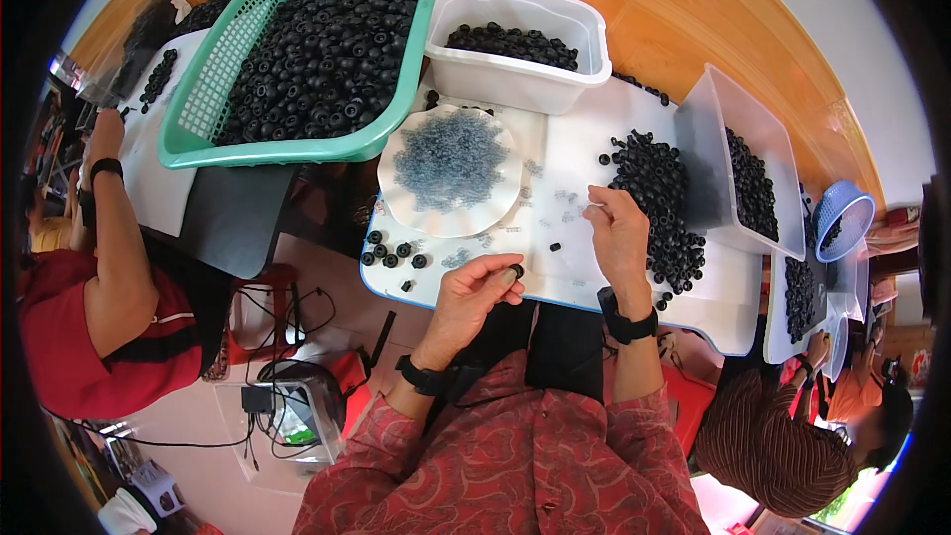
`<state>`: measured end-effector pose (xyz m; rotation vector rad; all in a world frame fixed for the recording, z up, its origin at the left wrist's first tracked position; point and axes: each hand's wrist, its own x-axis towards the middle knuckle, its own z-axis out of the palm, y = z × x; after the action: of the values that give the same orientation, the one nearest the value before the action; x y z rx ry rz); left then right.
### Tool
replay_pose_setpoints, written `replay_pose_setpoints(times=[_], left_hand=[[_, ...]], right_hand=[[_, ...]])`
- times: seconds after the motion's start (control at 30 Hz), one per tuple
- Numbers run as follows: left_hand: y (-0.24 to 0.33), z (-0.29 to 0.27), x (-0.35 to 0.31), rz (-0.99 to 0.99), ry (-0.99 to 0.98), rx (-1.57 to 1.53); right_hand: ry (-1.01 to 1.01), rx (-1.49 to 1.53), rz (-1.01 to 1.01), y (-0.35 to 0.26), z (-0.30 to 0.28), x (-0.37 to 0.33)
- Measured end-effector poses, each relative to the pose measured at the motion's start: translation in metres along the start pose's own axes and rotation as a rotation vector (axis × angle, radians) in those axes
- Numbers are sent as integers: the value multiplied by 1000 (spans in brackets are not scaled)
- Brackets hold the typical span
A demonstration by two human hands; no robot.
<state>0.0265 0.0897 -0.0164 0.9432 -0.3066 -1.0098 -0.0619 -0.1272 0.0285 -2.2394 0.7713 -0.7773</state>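
Observation:
My left hand is closed near the table's front edge, pinching a black round plastic part between thumb and fingers. To its right my right hand hovers over the table with thumb and fingertips pinched together; whatever is between them is too small to make out. A tiny black piece lies between the hands. Several black round parts sit left of my left hand. Beyond it a scalloped white plate carries a heap of small grey, spring-like pieces. More such pieces are strewn beside the plate.
A pile of small black parts spreads right of my right hand. Behind stand a green basket and a white tub, both holding black parts; a clear bin stands right. Co-workers sit left and right.

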Motion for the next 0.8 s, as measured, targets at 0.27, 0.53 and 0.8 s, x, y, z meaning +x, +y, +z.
replay_pose_setpoints(times=[0.27, 0.53, 0.8], left_hand=[[0, -2, 1, -26, -35, -8], [0, -4, 1, -34, -22, 8], [-1, -5, 1, -37, -16, 8]], right_hand=[[30, -114, -70, 1, -5, -14], [33, -144, -135, -3, 0, -24], [-102, -74, -123, -24, 14, -26]])
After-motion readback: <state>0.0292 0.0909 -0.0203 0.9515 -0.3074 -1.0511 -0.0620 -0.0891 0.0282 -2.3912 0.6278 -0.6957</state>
